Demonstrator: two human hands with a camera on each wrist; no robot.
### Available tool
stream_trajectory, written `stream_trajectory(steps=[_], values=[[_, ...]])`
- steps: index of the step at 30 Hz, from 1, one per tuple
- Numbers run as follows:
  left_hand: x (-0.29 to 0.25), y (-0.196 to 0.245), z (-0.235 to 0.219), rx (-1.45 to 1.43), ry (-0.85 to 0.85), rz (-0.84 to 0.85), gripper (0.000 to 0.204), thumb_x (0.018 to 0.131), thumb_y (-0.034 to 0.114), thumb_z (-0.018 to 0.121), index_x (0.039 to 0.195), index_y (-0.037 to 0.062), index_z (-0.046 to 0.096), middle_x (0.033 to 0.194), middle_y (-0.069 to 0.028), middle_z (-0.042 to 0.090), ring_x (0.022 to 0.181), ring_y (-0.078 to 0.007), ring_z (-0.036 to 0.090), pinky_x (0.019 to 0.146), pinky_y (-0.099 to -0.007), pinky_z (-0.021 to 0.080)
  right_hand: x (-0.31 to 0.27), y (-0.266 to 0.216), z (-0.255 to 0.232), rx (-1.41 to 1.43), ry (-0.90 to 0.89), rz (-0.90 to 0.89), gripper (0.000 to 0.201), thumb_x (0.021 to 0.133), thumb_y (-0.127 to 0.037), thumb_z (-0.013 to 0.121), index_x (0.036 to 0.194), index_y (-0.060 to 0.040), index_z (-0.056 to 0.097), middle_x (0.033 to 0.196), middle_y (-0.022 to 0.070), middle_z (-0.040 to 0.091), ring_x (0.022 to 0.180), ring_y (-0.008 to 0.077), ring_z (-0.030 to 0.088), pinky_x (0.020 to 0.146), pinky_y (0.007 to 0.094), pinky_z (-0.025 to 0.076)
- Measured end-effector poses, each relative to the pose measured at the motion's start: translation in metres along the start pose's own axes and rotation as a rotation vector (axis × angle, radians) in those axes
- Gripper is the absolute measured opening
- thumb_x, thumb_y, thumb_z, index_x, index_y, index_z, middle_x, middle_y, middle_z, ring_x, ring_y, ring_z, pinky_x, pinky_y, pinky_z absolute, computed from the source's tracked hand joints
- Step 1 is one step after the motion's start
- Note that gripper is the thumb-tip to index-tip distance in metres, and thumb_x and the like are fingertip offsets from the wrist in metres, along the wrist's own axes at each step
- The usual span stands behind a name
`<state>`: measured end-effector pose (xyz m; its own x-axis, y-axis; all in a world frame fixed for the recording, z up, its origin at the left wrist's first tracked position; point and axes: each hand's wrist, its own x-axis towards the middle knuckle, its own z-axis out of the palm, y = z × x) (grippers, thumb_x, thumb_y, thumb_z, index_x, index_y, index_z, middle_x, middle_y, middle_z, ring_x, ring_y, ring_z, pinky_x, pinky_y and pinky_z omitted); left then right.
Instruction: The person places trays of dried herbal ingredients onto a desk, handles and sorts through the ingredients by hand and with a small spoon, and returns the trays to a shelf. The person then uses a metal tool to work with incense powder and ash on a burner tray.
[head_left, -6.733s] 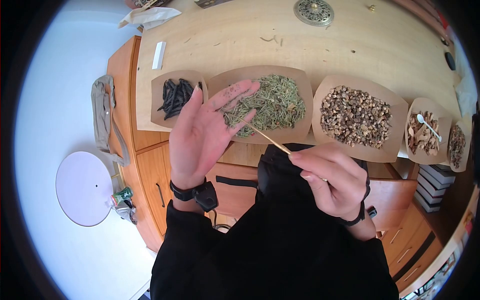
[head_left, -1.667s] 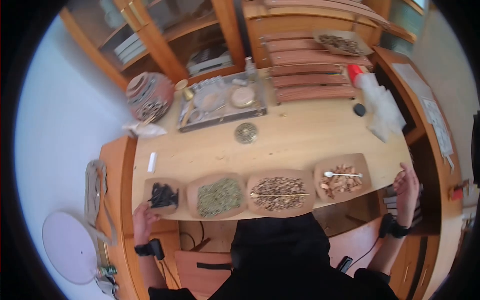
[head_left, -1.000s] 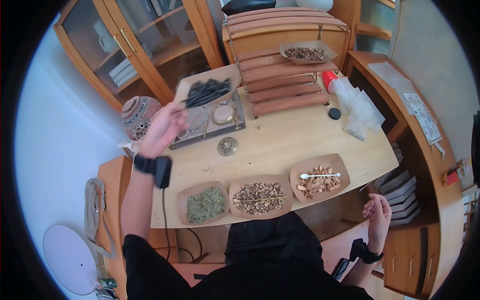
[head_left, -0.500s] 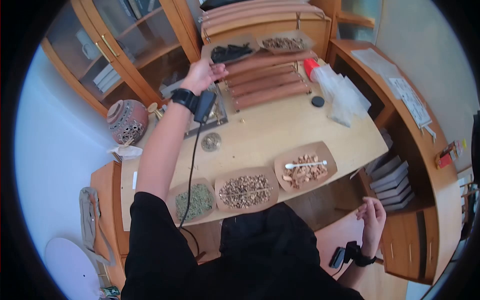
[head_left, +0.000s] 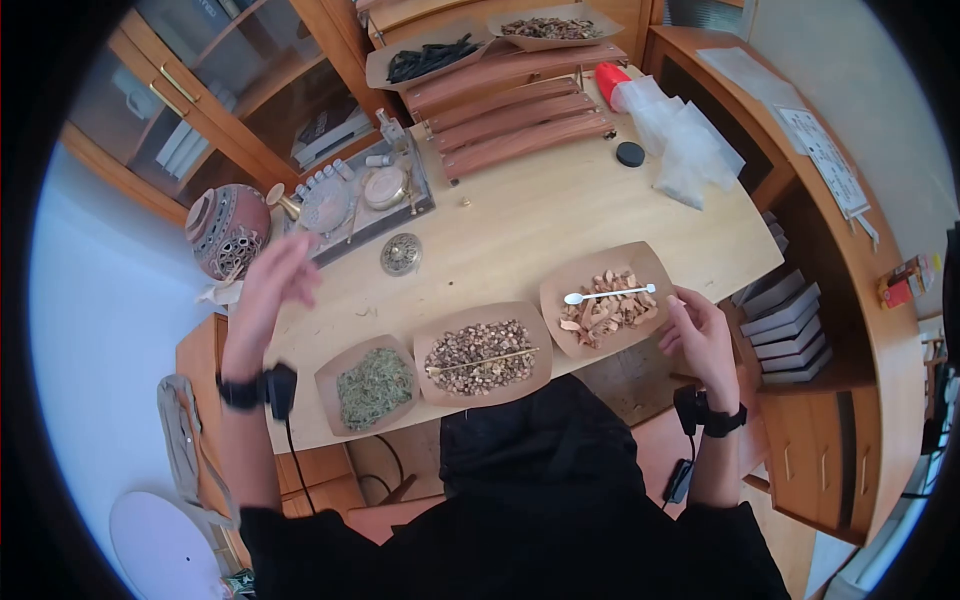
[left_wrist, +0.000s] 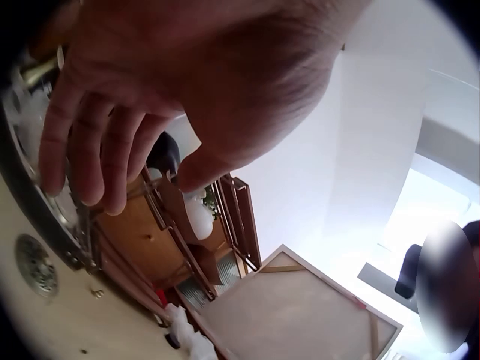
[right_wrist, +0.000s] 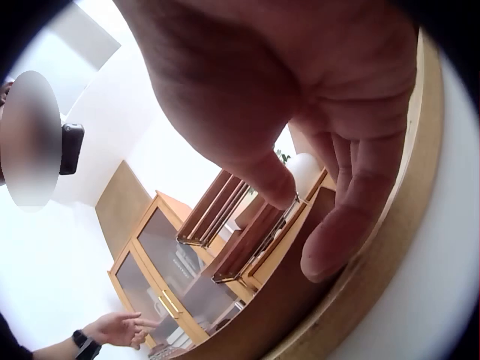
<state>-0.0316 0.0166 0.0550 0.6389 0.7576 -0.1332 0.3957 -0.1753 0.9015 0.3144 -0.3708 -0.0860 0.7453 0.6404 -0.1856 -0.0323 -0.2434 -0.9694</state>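
Observation:
In the head view my left hand (head_left: pixel 268 295) is raised over the left part of the table, holding nothing. The left wrist view shows its fingers (left_wrist: pixel 88 161) loosely extended. My right hand (head_left: pixel 702 342) is at the right rim of a brown paper tray (head_left: pixel 648 262) of pale wood chips (head_left: pixel 600 325), thumb and fingers apart. A white spoon (head_left: pixel 612 294) lies across the chips. Left of it stands a paper tray (head_left: pixel 535 385) of brown chopped pieces (head_left: pixel 478 350) with a thin gold stick (head_left: pixel 490 362) on top, then a paper tray (head_left: pixel 335 420) of green dried herb (head_left: pixel 375 388).
Trays of black pods (head_left: pixel 432 58) and brown bits (head_left: pixel 550 28) sit on a slatted wooden rack (head_left: pixel 520 130) at the back. A tool tray (head_left: pixel 425 195), pierced metal lid (head_left: pixel 401 254), clay jar (head_left: pixel 230 232), black cap (head_left: pixel 630 154) and plastic bags (head_left: pixel 690 150) are on the table.
My left hand carried the tray of black pods from the table's front left to the rack, let go and came back. The right hand moved up to the wood chip tray's rim.

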Motion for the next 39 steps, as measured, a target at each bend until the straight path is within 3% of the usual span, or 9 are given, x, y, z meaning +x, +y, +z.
stream_trajectory(steps=[7, 11, 17, 22, 25, 27, 32, 35, 39], values=[[-0.155, -0.127, 0.004, 0.259, 0.388, -0.097, 0.036, 0.105, 0.023, 0.063, 0.135, 0.0028, 0.061, 0.090, -0.0013, 0.062, 0.075, -0.0076, 0.058, 0.068, -0.0236, 0.050, 0.030, 0.013, -0.007, 0.114, -0.030, 0.085, 0.031, 0.107, -0.013, 0.052, 0.125, 0.0106, 0.063, 0.082, 0.0119, 0.072, 0.059, 0.0156, 0.069, 0.053, 0.0242, 0.057], [-0.205, -0.156, 0.047, -0.151, 0.498, -0.237, 0.042, 0.105, 0.021, 0.062, 0.140, 0.0001, 0.054, 0.090, -0.0067, 0.064, 0.067, -0.0120, 0.065, 0.060, -0.0242, 0.055, 0.059, -0.006, -0.025, 0.015, 0.004, 0.026, 0.031, 0.107, -0.017, 0.053, 0.120, 0.0083, 0.065, 0.079, 0.0098, 0.070, 0.060, 0.0155, 0.069, 0.055, 0.0264, 0.057], [-0.202, -0.162, 0.096, -0.441, 0.606, -0.355, 0.049, 0.106, 0.023, 0.060, 0.145, -0.0017, 0.040, 0.086, -0.0165, 0.067, 0.051, -0.0188, 0.064, 0.046, -0.0307, 0.059, 0.163, -0.066, -0.024, 0.021, -0.021, -0.115, 0.031, 0.105, -0.017, 0.055, 0.115, 0.0095, 0.066, 0.087, 0.0100, 0.070, 0.073, 0.0183, 0.072, 0.072, 0.0319, 0.060], [-0.189, -0.157, 0.103, -0.498, 0.614, -0.363, 0.051, 0.107, 0.025, 0.060, 0.145, 0.0000, 0.037, 0.081, -0.0167, 0.067, 0.051, -0.0191, 0.065, 0.048, -0.0332, 0.060, 0.258, -0.097, 0.008, 0.121, -0.034, -0.144, 0.028, 0.105, -0.013, 0.052, 0.113, 0.0105, 0.066, 0.098, 0.0142, 0.071, 0.082, 0.0206, 0.073, 0.079, 0.0320, 0.062], [-0.189, -0.154, 0.099, -0.580, 0.690, -0.391, 0.048, 0.108, 0.027, 0.057, 0.144, 0.0006, 0.039, 0.085, -0.0151, 0.066, 0.052, -0.0199, 0.065, 0.048, -0.0347, 0.061, 0.309, -0.093, 0.023, 0.136, -0.069, -0.127, 0.025, 0.104, -0.008, 0.051, 0.113, 0.0120, 0.064, 0.098, 0.0164, 0.071, 0.084, 0.0230, 0.073, 0.079, 0.0318, 0.063], [-0.188, -0.160, 0.097, -0.645, 0.691, -0.373, 0.063, 0.107, 0.026, 0.059, 0.154, -0.0004, 0.027, 0.098, -0.0205, 0.064, 0.056, -0.0253, 0.068, 0.053, -0.0367, 0.061, 0.329, -0.096, 0.031, 0.157, -0.040, -0.056, 0.024, 0.106, -0.008, 0.051, 0.111, 0.0119, 0.063, 0.100, 0.0165, 0.071, 0.088, 0.0229, 0.072, 0.080, 0.0324, 0.062], [-0.188, -0.172, 0.092, -0.663, 0.639, -0.367, 0.061, 0.108, 0.023, 0.056, 0.155, -0.0005, 0.026, 0.102, -0.0203, 0.062, 0.058, -0.0267, 0.069, 0.056, -0.0388, 0.062, 0.346, -0.088, 0.039, 0.100, -0.057, -0.039, 0.026, 0.104, -0.011, 0.052, 0.113, 0.0124, 0.059, 0.104, 0.0200, 0.069, 0.090, 0.0291, 0.074, 0.079, 0.0347, 0.065], [-0.184, -0.179, 0.085, -0.688, 0.654, -0.377, 0.056, 0.108, 0.020, 0.055, 0.154, -0.0011, 0.030, 0.099, -0.0189, 0.064, 0.060, -0.0265, 0.070, 0.058, -0.0399, 0.063, 0.335, -0.089, 0.041, 0.049, -0.080, -0.052, 0.052, 0.105, -0.037, 0.059, 0.122, 0.0114, 0.060, 0.108, 0.0234, 0.070, 0.092, 0.0292, 0.074, 0.085, 0.0351, 0.062], [-0.185, -0.168, 0.067, -0.727, 0.572, -0.272, 0.044, 0.108, 0.016, 0.052, 0.146, -0.0016, 0.042, 0.094, -0.0160, 0.067, 0.061, -0.0236, 0.070, 0.060, -0.0411, 0.065, 0.300, -0.101, 0.032, -0.232, -0.026, -0.191, 0.048, 0.103, -0.038, 0.063, 0.121, 0.0061, 0.063, 0.090, 0.0098, 0.070, 0.074, 0.0162, 0.070, 0.070, 0.0299, 0.060]])
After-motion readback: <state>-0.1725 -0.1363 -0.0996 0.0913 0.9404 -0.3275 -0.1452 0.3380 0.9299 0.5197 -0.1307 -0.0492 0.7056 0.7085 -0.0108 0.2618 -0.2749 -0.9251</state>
